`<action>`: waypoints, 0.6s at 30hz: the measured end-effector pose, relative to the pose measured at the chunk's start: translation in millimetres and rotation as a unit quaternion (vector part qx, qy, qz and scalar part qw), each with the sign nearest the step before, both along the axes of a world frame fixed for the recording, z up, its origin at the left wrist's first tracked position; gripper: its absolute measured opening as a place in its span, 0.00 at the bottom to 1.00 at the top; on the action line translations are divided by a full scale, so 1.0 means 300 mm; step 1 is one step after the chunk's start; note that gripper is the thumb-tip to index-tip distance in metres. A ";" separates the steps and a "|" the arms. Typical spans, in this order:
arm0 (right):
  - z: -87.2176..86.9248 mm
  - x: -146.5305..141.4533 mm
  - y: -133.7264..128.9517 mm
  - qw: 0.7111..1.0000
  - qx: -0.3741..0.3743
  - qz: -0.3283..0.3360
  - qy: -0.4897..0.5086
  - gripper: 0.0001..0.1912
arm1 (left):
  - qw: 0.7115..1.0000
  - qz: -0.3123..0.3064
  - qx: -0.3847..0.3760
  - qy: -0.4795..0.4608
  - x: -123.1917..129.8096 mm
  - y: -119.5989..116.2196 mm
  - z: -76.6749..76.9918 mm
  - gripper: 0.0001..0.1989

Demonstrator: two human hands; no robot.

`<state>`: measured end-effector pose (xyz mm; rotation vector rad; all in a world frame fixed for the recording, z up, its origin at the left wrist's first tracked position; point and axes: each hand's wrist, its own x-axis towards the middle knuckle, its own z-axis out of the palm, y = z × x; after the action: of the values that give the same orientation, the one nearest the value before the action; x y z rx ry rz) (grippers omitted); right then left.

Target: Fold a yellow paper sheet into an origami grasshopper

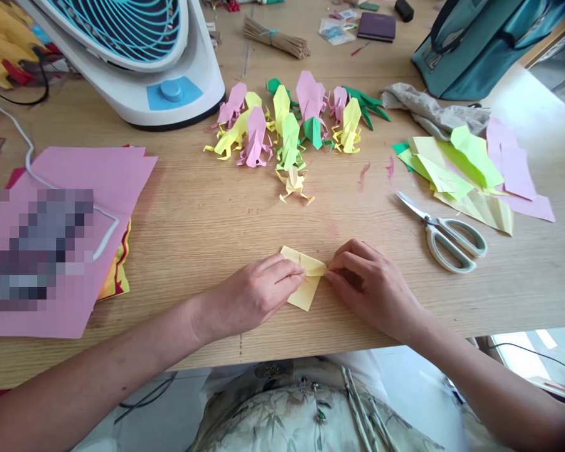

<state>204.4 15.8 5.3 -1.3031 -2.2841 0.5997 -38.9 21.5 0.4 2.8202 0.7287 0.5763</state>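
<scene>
Although the pink sheets (122, 166) at the far left lie apart from the work, the fan (209, 85) beside them could lift loose paper if it were running; I cannot tell whether it is. Next, the left hand (245, 295) has its fingers bunched and pressing on the small yellow paper (306, 296), which lies folded on the table (193, 213) at its near edge, between the 2 hands. Whether those fingers also pinch a layer is hidden. If they eased off, the square could twist and its crease run crooked. Beyond it stand the folded paper figures (289, 138). The right hand (374, 285) pinches the paper's right corner between thumb and fingers; too hard a pull might tear that tip. Farther right, the scissors (432, 221) lie open, near the loose coloured sheets (475, 157).
</scene>
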 end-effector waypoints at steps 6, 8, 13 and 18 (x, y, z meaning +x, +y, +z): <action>0.012 -0.020 0.011 0.999 -0.020 -0.041 -0.011 0.07 | 1.000 -0.018 0.014 0.000 -0.020 0.003 -0.008 0.14; 0.013 -0.023 0.013 0.998 -0.023 -0.049 -0.016 0.08 | 0.999 -0.020 0.028 -0.001 -0.022 0.003 -0.007 0.15; 0.006 -0.026 0.017 0.998 -0.018 -0.057 -0.021 0.07 | 0.997 -0.029 0.066 0.016 -0.021 0.005 -0.002 0.15; 0.000 -0.029 0.020 0.998 -0.005 -0.060 -0.026 0.07 | 0.994 -0.036 0.095 0.025 -0.018 0.002 0.000 0.16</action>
<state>195.6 21.7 5.3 -1.4657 -2.2273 0.5416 -44.4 22.1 0.6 3.0323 0.6066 0.5954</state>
